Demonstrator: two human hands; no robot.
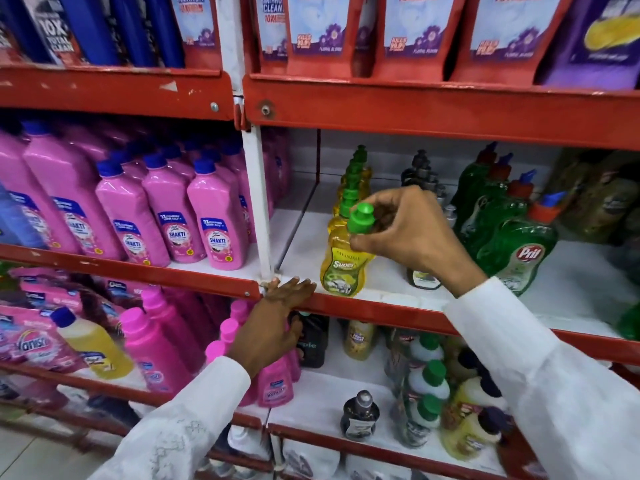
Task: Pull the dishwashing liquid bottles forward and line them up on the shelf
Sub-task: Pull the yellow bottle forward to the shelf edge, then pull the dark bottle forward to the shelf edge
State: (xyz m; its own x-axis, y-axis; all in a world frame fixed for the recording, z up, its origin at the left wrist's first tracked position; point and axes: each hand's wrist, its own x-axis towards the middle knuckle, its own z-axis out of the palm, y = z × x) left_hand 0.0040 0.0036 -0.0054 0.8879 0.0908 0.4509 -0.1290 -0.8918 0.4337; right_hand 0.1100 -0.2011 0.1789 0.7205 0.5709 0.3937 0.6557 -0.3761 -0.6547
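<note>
One yellow bottle (pixel 341 261) in right hand (pixel 412 233) grip.

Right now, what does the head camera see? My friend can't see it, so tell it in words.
A person's right hand grips the neck of a yellow dish soap bottle with a green cap at the front of a red shelf. The left hand rests on the shelf edge. Green Pril bottles stand to the right.

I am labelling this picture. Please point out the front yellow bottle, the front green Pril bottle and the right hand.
front yellow bottle (pixel 341 268): head view, on its label.
front green Pril bottle (pixel 519 251): head view, on its body.
right hand (pixel 412 230): head view, on its back.
</note>
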